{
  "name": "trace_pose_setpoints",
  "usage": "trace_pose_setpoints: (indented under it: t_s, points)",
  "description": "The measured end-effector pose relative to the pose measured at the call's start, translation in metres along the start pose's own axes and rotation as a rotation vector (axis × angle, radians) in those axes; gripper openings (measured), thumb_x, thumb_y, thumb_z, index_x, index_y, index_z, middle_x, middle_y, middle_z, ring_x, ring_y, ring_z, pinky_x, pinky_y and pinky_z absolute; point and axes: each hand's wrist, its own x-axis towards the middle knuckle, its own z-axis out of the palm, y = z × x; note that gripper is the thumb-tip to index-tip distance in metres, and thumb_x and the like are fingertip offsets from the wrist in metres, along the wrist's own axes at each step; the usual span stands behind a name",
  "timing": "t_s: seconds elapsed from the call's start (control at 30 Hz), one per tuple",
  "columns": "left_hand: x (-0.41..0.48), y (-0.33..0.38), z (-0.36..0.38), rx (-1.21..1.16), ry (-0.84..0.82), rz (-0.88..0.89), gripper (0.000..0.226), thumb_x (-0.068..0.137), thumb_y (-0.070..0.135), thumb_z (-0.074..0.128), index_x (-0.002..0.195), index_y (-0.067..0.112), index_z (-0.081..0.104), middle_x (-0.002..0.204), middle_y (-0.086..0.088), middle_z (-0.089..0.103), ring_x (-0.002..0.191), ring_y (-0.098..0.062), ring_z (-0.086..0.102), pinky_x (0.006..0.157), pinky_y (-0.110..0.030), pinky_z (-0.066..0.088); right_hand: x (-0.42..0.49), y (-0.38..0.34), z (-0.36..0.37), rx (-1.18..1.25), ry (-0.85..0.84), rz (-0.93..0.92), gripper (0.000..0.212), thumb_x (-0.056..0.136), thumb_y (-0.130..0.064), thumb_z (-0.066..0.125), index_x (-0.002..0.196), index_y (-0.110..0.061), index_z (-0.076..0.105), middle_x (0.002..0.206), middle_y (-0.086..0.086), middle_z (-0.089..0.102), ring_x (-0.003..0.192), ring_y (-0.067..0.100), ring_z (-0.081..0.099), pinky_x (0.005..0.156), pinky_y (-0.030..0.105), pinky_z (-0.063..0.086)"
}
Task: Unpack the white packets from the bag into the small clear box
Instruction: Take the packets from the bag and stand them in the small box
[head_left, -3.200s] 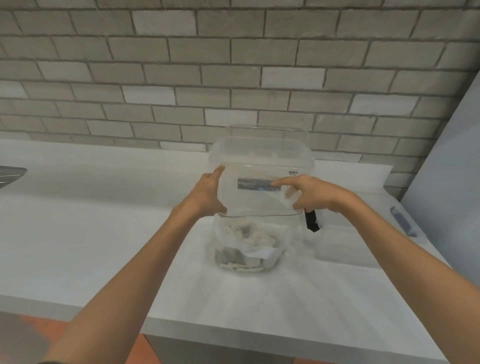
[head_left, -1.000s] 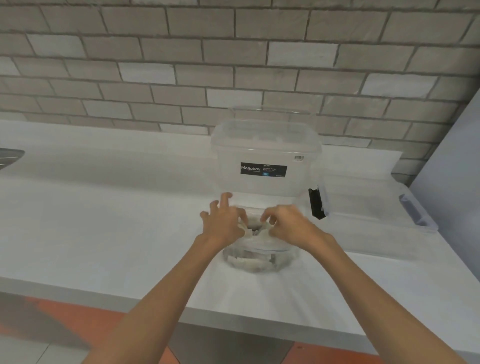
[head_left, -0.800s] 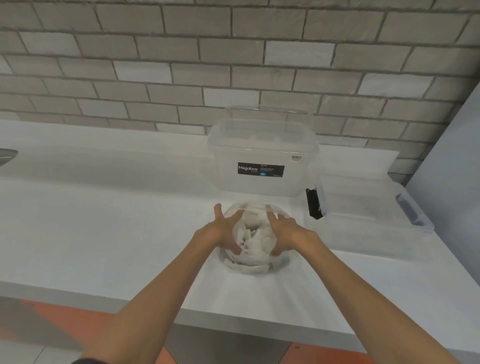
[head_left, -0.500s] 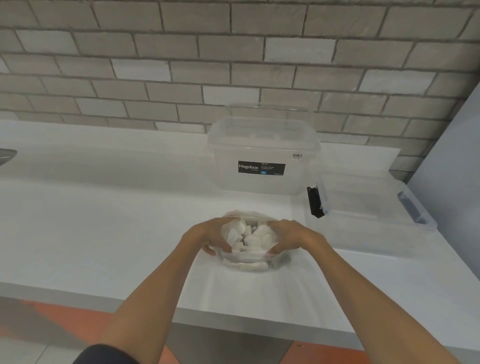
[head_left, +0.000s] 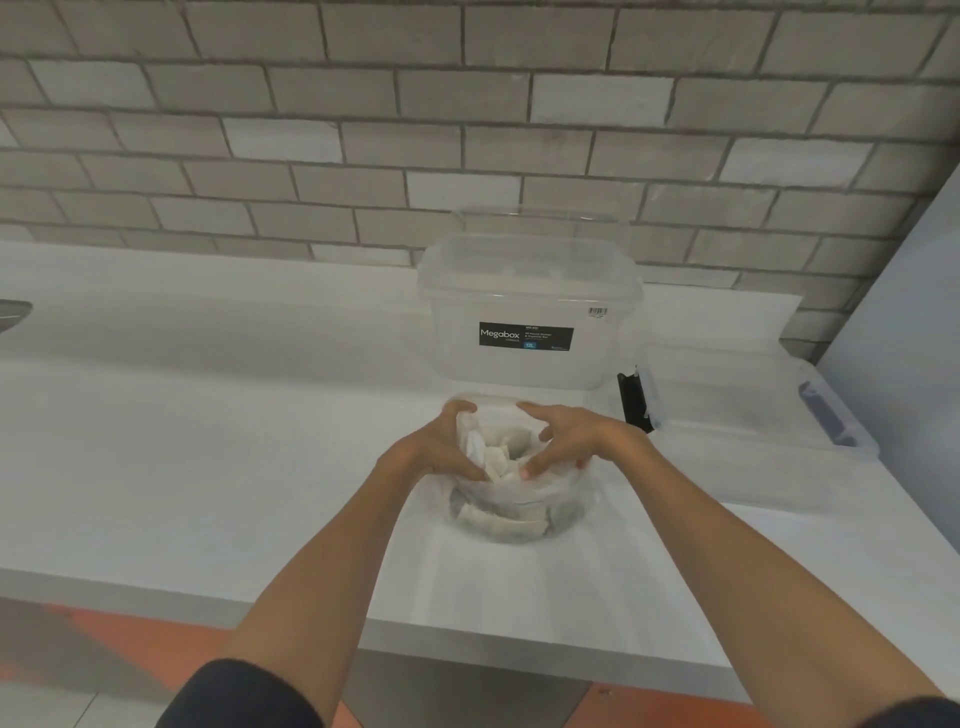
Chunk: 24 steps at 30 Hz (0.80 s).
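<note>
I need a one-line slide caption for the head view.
Left hand and right hand grip the mouth of a clear plastic bag of white packets on a white counter.

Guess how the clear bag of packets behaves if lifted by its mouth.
Probably floppy: the clear bag wrinkles where the left hand and right hand hold its mouth. It likely sags rather than rolls, since loose white packets pool inside. Its glossy film may be slippery.

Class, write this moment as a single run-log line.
step: bag mouth held open | left hand: grips bag rim | right hand: grips bag rim | white packets: inside bag
</note>
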Motion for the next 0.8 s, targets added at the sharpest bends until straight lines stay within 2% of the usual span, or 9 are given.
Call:
trace_pose_setpoints:
  t_s: [0.1, 0.17, 0.3, 0.37, 0.43, 0.5, 0.6, 0.73, 0.8]
  points:
    - [0.003, -0.015, 0.001, 0.156, -0.053, -0.108, 0.092, 0.064, 0.031, 0.084, 0.140, 0.030, 0.033, 0.131, -0.002, 0.045, 0.114, -0.021, 0.049, 0.099, -0.033, 0.045, 0.005, 0.001, 0.008, -0.060, -0.049, 0.024, 0.094, 0.075, -0.028, 0.081, 0.150, -0.036, 0.024, 0.146, 0.004, 0.038, 0.121, 0.025, 0.051, 0.077, 0.027, 0.049]
    - [0.000, -0.019, -0.003, 0.157, -0.076, -0.135, 0.084, 0.068, 0.040, 0.082, 0.140, 0.032, 0.039, 0.139, -0.001, 0.042, 0.124, -0.020, 0.044, 0.105, -0.032, 0.039, 0.007, 0.002, 0.007, -0.036, -0.056, 0.026, 0.083, 0.076, -0.028, 0.080, 0.146, -0.031, 0.036, 0.142, 0.005, 0.043, 0.114, 0.024, 0.055, 0.075, 0.027, 0.051]
    - [-0.011, -0.009, -0.019, -0.022, -0.050, -0.067, 0.068, 0.069, 0.054, 0.078, 0.130, 0.042, 0.052, 0.143, 0.007, 0.035, 0.134, -0.018, 0.034, 0.097, -0.029, 0.030, 0.007, -0.005, -0.004, 0.023, 0.072, -0.034, 0.051, 0.084, -0.018, 0.072, 0.133, -0.020, 0.055, 0.123, 0.010, 0.058, 0.095, 0.023, 0.062, 0.074, 0.031, 0.055]
    - [-0.015, -0.002, -0.023, -0.107, -0.008, 0.001, 0.049, 0.071, 0.050, 0.078, 0.116, 0.042, 0.064, 0.141, 0.010, 0.042, 0.131, -0.016, 0.039, 0.096, -0.028, 0.031, 0.010, -0.012, -0.004, -0.112, 0.216, -0.103, 0.038, 0.089, -0.008, 0.062, 0.125, -0.019, 0.061, 0.120, 0.012, 0.058, 0.102, 0.022, 0.059, 0.083, 0.030, 0.050]
    - [-0.015, 0.002, -0.023, -0.159, 0.080, 0.092, 0.031, 0.076, 0.036, 0.078, 0.106, 0.032, 0.071, 0.133, 0.009, 0.054, 0.126, -0.014, 0.045, 0.091, -0.023, 0.034, 0.013, -0.018, 0.001, -0.223, 0.322, -0.158, 0.038, 0.090, 0.002, 0.050, 0.117, -0.019, 0.065, 0.120, 0.013, 0.057, 0.108, 0.023, 0.056, 0.092, 0.034, 0.048]
    - [-0.015, 0.005, -0.023, -0.158, 0.219, 0.170, 0.019, 0.083, 0.022, 0.073, 0.102, 0.021, 0.074, 0.122, 0.007, 0.060, 0.117, -0.014, 0.051, 0.085, -0.020, 0.036, 0.016, -0.020, 0.008, -0.315, 0.361, -0.169, 0.041, 0.089, 0.006, 0.044, 0.114, -0.018, 0.065, 0.120, 0.014, 0.056, 0.106, 0.027, 0.057, 0.092, 0.038, 0.048]
    - [-0.019, 0.014, -0.020, -0.093, 0.379, 0.222, 0.016, 0.087, 0.012, 0.065, 0.099, 0.016, 0.074, 0.112, 0.005, 0.059, 0.102, -0.016, 0.058, 0.080, -0.019, 0.039, 0.017, -0.021, 0.019, -0.455, 0.363, -0.137, 0.042, 0.090, 0.006, 0.045, 0.126, -0.013, 0.058, 0.124, 0.015, 0.050, 0.105, 0.033, 0.059, 0.087, 0.038, 0.049]
    - [-0.021, 0.024, -0.014, -0.021, 0.399, 0.282, 0.016, 0.088, 0.008, 0.061, 0.096, 0.015, 0.073, 0.105, 0.005, 0.065, 0.086, -0.010, 0.064, 0.062, -0.004, 0.040, 0.019, -0.017, 0.027, -0.478, 0.360, -0.093, 0.039, 0.093, -0.004, 0.050, 0.130, -0.016, 0.055, 0.128, 0.016, 0.049, 0.107, 0.035, 0.058, 0.082, 0.035, 0.045]
    - [-0.021, 0.026, -0.010, 0.011, 0.381, 0.312, 0.016, 0.088, 0.007, 0.060, 0.094, 0.016, 0.073, 0.102, 0.002, 0.067, 0.083, -0.011, 0.064, 0.062, -0.003, 0.040, 0.019, -0.017, 0.029, -0.446, 0.362, -0.096, 0.039, 0.093, -0.011, 0.054, 0.131, -0.020, 0.056, 0.129, 0.013, 0.052, 0.109, 0.033, 0.058, 0.082, 0.035, 0.045]
